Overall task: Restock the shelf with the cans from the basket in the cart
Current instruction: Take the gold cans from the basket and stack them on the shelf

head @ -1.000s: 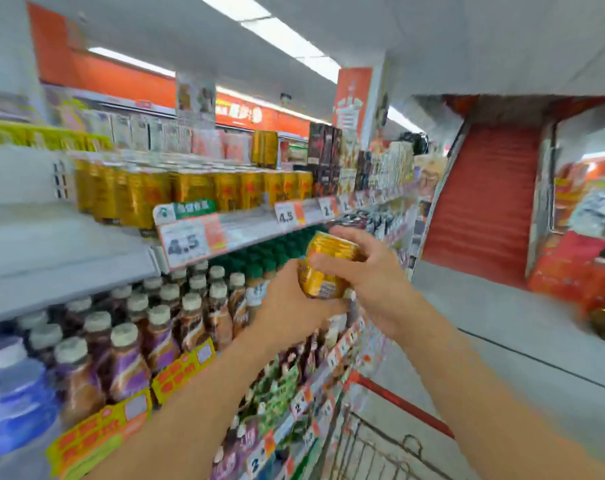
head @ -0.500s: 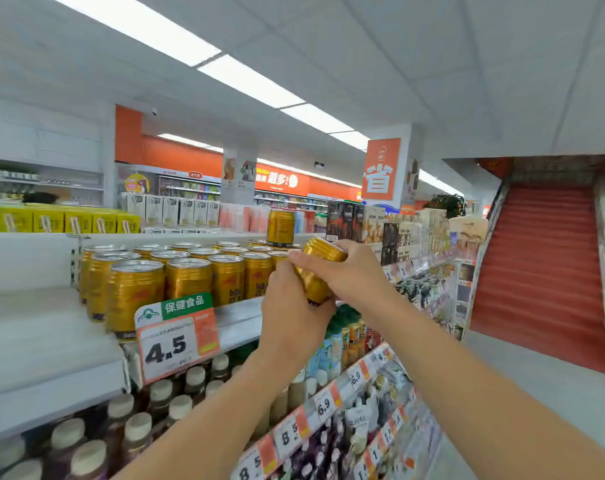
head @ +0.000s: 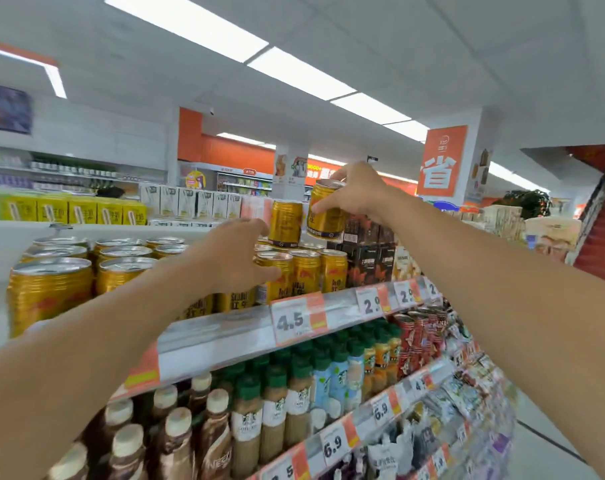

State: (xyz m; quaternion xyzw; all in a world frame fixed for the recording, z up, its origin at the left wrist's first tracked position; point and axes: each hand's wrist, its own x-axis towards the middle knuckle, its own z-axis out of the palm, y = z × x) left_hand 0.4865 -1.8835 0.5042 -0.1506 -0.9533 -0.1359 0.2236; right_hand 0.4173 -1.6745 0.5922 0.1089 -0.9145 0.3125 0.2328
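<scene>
Your right hand (head: 358,192) grasps a gold ribbed metal drink can (head: 325,211) from above and behind, fingers curled over its rim and side, holding it tilted in the air. Just to the left of that hand a second gold can (head: 285,223) stands upright as an upper tier on the lids of the shelved cans. Your left hand (head: 230,259), lower and nearer you, curls loosely against the front-row gold cans (head: 306,270), thumb on one can's wall; whether it grips or merely steadies cannot be told.

Beneath both hands runs the white metal shelf (head: 225,332) with its 4.5 price tag (head: 296,320); below it stand rows of capped coffee bottles (head: 277,403). The cart and basket are out of view.

To seat the held can well, you would likely level it first, then lower it squarely onto the lids beside the stacked can, keeping your left hand bracing the row so nothing topples.
</scene>
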